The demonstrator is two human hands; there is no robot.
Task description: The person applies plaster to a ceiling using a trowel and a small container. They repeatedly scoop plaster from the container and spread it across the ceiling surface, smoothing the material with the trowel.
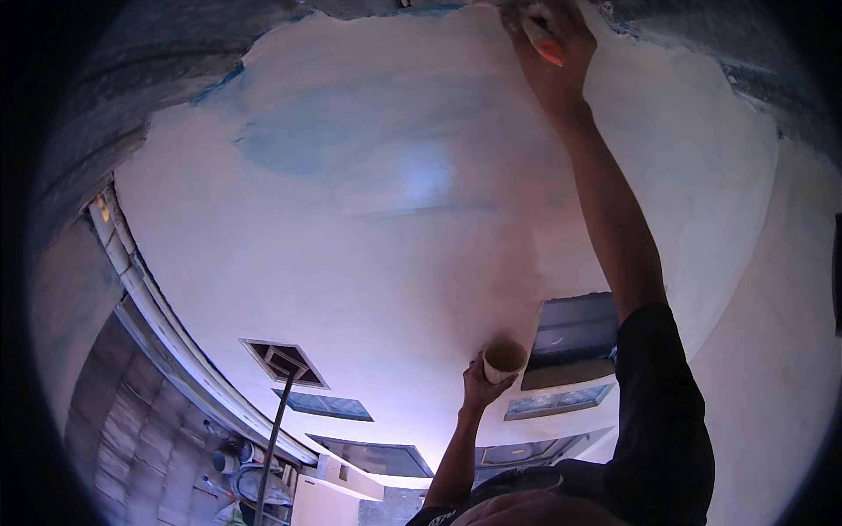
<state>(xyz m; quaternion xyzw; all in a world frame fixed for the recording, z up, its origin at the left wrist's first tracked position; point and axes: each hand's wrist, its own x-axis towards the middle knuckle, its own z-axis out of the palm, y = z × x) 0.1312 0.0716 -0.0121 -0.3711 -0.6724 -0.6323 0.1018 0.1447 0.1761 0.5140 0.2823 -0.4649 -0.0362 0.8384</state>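
My left hand [479, 386] is closed around a pale, round, open-topped cup [505, 358], held low in front of the wall. What is inside the cup is too dark to make out. My right arm stretches up to the top of the whitish wall [351, 263], which has patchy blue areas. Up there my right hand [568, 53] grips what looks like a paintbrush with a pale and orange handle [545, 42]. The brush end is near the rough upper edge and cannot be seen clearly.
Dark rough material [105, 79] borders the wall above. A recessed window opening [572, 337] lies beside my right arm. At lower left are a framed square opening [285, 362], a long pole [275, 443], white pipes [145, 289], and a bucket [225, 461] among clutter.
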